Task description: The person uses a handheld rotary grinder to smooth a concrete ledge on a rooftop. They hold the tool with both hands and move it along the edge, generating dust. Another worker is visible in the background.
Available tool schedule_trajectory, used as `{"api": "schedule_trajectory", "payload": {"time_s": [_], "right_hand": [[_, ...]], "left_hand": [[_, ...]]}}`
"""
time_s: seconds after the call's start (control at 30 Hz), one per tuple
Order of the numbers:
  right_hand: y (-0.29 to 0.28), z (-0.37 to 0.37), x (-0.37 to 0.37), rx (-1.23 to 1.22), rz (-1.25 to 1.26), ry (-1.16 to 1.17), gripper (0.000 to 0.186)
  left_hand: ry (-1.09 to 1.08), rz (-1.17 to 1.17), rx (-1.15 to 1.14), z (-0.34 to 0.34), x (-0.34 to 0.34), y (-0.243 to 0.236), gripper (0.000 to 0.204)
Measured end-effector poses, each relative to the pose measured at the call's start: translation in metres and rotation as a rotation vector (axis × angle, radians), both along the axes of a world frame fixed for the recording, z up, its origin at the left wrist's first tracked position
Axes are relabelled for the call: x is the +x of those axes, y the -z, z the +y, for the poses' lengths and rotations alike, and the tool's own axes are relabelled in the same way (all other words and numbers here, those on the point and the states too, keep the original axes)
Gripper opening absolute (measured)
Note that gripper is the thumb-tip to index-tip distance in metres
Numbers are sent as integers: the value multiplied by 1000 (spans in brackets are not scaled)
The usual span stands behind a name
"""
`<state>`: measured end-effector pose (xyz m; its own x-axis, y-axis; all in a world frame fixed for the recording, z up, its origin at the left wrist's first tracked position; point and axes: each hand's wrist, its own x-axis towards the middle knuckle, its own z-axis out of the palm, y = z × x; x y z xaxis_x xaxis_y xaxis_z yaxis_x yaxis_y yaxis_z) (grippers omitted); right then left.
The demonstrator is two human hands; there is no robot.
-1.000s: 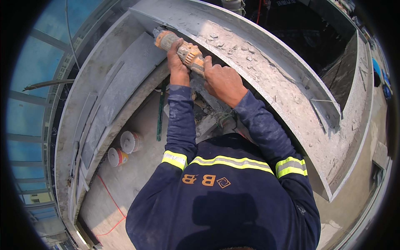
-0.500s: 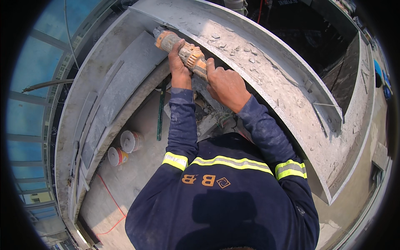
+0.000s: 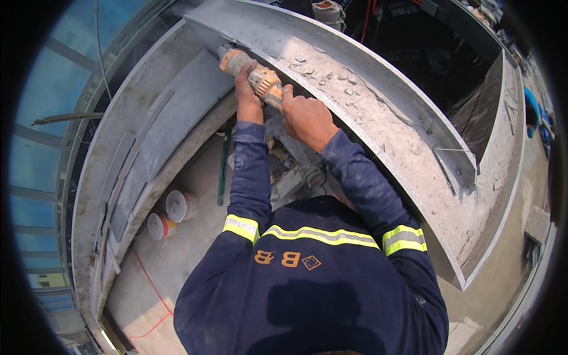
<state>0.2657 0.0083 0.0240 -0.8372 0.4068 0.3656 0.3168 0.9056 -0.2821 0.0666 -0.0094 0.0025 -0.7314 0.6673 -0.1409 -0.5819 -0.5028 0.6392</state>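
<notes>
In the head view, read as a clock face, the person's left hand [image 3: 248, 97] closes around the middle of an orange-and-grey power tool [image 3: 263, 81], its fingers hidden behind the body, while the right hand [image 3: 309, 121] wraps the rear end; both grips are narrow and full. The tool lies within the hands, its long axis running from 10 o'clock, where the working head [image 3: 227, 54] points, down to 4 o'clock, at the right palm. The left hand is the nearer of the two to that head, with the right hand at about 4 o'clock from it. The key relation is between the head and the rim of the pale curved ledge [image 3: 414, 160]: the rim passes close along the tool's 1 o'clock side, roughly in line with its body. Whether the head touches the rim is too small to tell. Stone fragments [image 3: 343, 80] lie on the ledge, between 1 and 2 o'clock from the right hand. A grey flat panel [image 3: 192, 89] spreads toward 8 o'clock from the head, and two white-topped buckets [image 3: 178, 206] stand at 7 o'clock from the left hand, well apart.
</notes>
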Motion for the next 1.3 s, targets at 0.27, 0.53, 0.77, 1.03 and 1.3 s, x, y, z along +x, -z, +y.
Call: {"api": "schedule_trajectory", "payload": {"time_s": [0.27,0.53,0.77,1.03,1.3], "right_hand": [[-14,-7,21,16,-64,5,57],[-14,-9,27,7,-41,-16,56],[-11,-8,28,22,-42,-9,58],[-12,-4,12,-33,-83,-6,59],[-11,-4,13,-31,-82,-6,58]], "left_hand": [[41,-5,48,-10,17,-5,31],[13,15,21,-12,16,-1,32],[13,-3,5,-11,24,-5,33],[-3,21,-2,-5,5,3,34],[-12,23,11,-4,12,-1,32]]}}
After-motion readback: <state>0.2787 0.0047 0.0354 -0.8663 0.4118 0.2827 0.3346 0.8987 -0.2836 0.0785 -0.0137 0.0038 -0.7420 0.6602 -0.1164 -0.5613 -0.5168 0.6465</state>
